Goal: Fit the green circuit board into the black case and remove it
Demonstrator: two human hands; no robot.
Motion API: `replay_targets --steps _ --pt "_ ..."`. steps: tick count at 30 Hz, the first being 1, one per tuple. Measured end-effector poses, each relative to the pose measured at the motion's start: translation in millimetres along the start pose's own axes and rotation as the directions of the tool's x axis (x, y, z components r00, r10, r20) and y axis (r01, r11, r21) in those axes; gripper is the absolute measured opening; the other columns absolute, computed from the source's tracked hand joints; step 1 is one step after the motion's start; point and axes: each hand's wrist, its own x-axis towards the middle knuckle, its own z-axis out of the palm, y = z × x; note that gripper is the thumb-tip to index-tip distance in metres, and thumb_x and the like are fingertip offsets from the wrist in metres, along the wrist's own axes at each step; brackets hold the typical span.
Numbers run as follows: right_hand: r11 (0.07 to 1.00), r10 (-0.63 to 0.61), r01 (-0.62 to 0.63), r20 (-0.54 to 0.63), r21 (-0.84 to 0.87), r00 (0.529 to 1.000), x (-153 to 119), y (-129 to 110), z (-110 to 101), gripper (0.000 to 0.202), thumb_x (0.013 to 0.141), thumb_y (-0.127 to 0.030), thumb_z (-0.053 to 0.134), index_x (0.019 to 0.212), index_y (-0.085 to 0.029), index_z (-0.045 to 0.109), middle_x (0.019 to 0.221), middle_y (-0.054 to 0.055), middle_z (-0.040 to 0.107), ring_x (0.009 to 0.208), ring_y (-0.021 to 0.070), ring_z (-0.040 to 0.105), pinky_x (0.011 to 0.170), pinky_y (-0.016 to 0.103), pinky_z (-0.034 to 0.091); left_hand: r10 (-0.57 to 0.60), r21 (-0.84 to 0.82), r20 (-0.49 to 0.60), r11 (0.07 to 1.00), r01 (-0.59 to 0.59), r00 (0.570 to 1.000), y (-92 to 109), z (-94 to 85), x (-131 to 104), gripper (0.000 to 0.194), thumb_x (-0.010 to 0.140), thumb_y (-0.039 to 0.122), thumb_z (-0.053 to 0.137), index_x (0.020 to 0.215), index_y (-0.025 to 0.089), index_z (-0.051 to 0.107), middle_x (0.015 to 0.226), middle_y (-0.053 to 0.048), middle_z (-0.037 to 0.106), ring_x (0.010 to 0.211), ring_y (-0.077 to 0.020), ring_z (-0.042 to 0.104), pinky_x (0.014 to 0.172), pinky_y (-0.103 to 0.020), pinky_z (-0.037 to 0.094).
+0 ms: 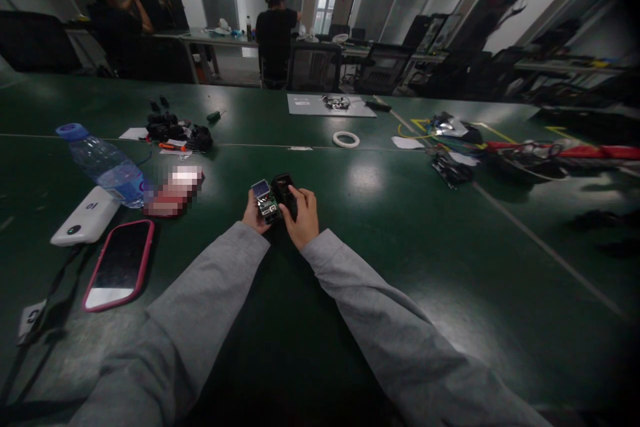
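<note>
In the head view, my left hand (256, 215) is closed around a small circuit board with a screen (265, 201), its green face and chips turned up. Right beside it, my right hand (303, 215) grips a black plastic casing (285, 192), with the fingers over its right side and the thumb near its lower edge. The two parts lie side by side just above the green table (320, 320). Whether they touch each other, or are joined by a wire, I cannot make out.
Left of my arms are a phone in a pink case (120, 263), a white power bank (86, 217) and a water bottle (110, 167). Further back lie black parts (175, 130), a white tape roll (345, 140) and a grey board (310, 107). Cables (453, 167) are bundled at right.
</note>
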Motion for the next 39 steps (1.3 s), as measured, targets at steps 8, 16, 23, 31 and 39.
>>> replay_targets --steps 8,16,23,31,39 --pt "0.999 -0.016 0.011 0.097 0.048 0.995 -2.1 -3.7 1.7 0.049 0.099 -0.039 0.031 0.144 -0.024 0.042 0.132 0.012 0.036 0.126 0.0254 0.037 0.11 0.051 0.036 -0.02 -0.122 -0.021 0.992 0.018 1.0 3.2 6.5 -2.9 0.054 0.094 0.052 0.036 0.118 0.011 0.061 0.091 -0.011 0.073 0.093 -0.0241 0.069 0.087 -0.038 0.054" --pt "0.992 -0.085 0.071 0.135 0.103 0.987 -1.3 -3.4 1.5 0.048 0.098 -0.031 0.032 0.145 -0.022 0.039 0.136 0.011 0.032 0.132 0.0218 0.033 0.116 0.045 0.033 -0.029 -0.159 0.03 0.987 0.033 0.999 3.4 4.6 0.5 0.059 0.095 0.051 0.03 0.126 0.009 0.057 0.103 -0.013 0.072 0.096 -0.0244 0.069 0.091 -0.039 0.052" --pt "0.974 -0.109 0.109 -0.012 0.198 0.994 1.0 -3.4 -1.0 0.048 0.094 -0.031 0.045 0.138 -0.016 0.039 0.127 0.013 0.041 0.124 0.0219 0.041 0.11 0.044 0.038 -0.042 -0.144 0.095 0.988 0.056 0.995 4.3 3.0 1.5 0.065 0.093 0.057 0.033 0.127 0.008 0.059 0.105 -0.014 0.072 0.102 -0.028 0.067 0.094 -0.041 0.05" --pt "0.967 -0.072 0.07 0.002 0.246 0.997 3.1 -5.8 -5.5 0.032 0.089 -0.029 0.053 0.119 -0.018 0.052 0.122 0.012 0.045 0.123 0.0214 0.044 0.108 0.044 0.039 -0.038 -0.123 0.18 0.991 0.061 0.983 7.6 4.1 0.9 0.066 0.092 0.057 0.033 0.13 0.009 0.058 0.109 -0.015 0.071 0.101 -0.0284 0.067 0.093 -0.042 0.05" --pt "0.947 -0.049 0.042 0.013 0.317 0.999 2.5 -1.0 -1.7 0.041 0.088 -0.033 0.056 0.125 -0.019 0.046 0.124 0.012 0.045 0.12 0.022 0.045 0.107 0.044 0.041 -0.068 -0.081 0.202 0.993 0.086 0.977 11.7 2.5 1.5 0.065 0.091 0.057 0.035 0.126 0.008 0.06 0.101 -0.015 0.072 0.095 -0.0271 0.069 0.089 -0.041 0.052"
